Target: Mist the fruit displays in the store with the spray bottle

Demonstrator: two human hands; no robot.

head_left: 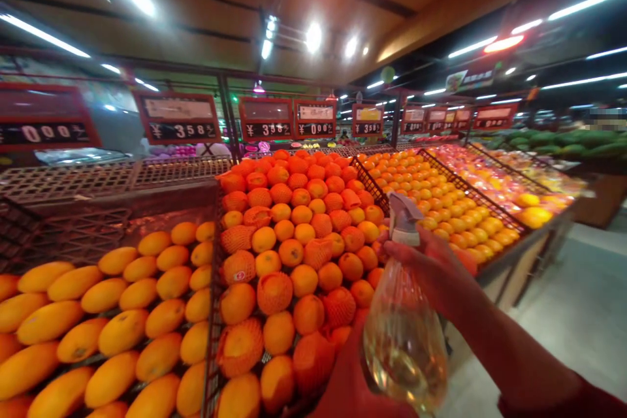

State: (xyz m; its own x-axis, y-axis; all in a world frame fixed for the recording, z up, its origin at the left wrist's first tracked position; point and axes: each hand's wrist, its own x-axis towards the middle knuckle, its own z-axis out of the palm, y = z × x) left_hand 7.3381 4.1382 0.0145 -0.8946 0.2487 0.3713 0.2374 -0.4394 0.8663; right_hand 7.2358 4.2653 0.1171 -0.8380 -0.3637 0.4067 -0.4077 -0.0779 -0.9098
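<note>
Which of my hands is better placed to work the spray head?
Likely your right hand: it holds the spray bottle by its neck, below the spray head; your left hand is lower, against its body.

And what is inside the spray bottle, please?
The spray bottle holds clear, yellowish liquid. The left hand hides part of the lower end, the right hand part near the neck.

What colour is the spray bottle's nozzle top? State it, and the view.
The nozzle top looks pale greyish white, best seen in the head view.
</note>
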